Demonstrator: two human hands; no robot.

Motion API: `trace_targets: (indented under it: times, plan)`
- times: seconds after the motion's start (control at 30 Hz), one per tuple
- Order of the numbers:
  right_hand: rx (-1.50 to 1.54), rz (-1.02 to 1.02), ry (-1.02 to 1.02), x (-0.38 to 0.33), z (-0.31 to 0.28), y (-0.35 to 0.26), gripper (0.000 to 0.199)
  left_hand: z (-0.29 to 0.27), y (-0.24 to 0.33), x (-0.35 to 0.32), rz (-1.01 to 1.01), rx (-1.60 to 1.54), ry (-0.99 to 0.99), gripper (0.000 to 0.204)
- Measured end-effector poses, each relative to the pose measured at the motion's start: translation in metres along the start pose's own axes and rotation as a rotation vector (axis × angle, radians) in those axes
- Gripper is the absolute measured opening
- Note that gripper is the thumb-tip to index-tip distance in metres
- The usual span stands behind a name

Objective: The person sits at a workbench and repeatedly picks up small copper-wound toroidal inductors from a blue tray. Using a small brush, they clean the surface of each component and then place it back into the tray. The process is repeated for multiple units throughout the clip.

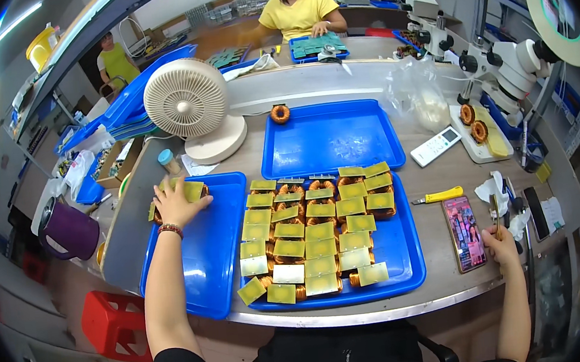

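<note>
The front tray [402,254], a blue one nearest the person at the surface [446,284] edge, carries rows of copper-wound toroid coils [312,231], most of them capped with yellow-green square boards. To its left lies a second blue tray [207,259], largely bare. The left hand [175,203] rests flat at the far left corner of that tray, fingers spread over a small cluster of capped coils [192,190]; the grip is loose and open, pressing rather than enclosing. The right hand [500,243] sits well apart on the right side of the surface, fingers pinched closed around a thin tool [494,210] pointing away from the person, just beside a phone [464,232] with a lit screen. A yellow-handled knife [438,196] lies beyond the phone. A third blue tray [331,138] sits behind the front tray, with one loose coil [280,114] further back. A white desk fan [188,100] stands at the left rear, and a microscope [509,62] at the right rear.
</note>
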State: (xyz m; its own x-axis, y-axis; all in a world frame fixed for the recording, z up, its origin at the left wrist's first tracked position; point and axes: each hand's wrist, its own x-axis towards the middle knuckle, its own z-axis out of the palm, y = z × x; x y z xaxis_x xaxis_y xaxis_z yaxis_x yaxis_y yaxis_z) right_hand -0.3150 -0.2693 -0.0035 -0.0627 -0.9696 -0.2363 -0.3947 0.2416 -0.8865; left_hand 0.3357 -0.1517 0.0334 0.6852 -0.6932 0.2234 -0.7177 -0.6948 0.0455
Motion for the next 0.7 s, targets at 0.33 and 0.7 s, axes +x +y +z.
trace_targets:
  times: [0.33,0.7]
  plan:
    - [0.015,-0.014,0.009,0.005,-0.003,0.009,0.030,0.033,-0.011,0.005,0.179,-0.014,0.200,0.058]
    - [-0.053,-0.013,0.002,0.003,0.006,0.005,0.032,0.006,-0.001,-0.012,0.499,-0.005,0.139,0.027]
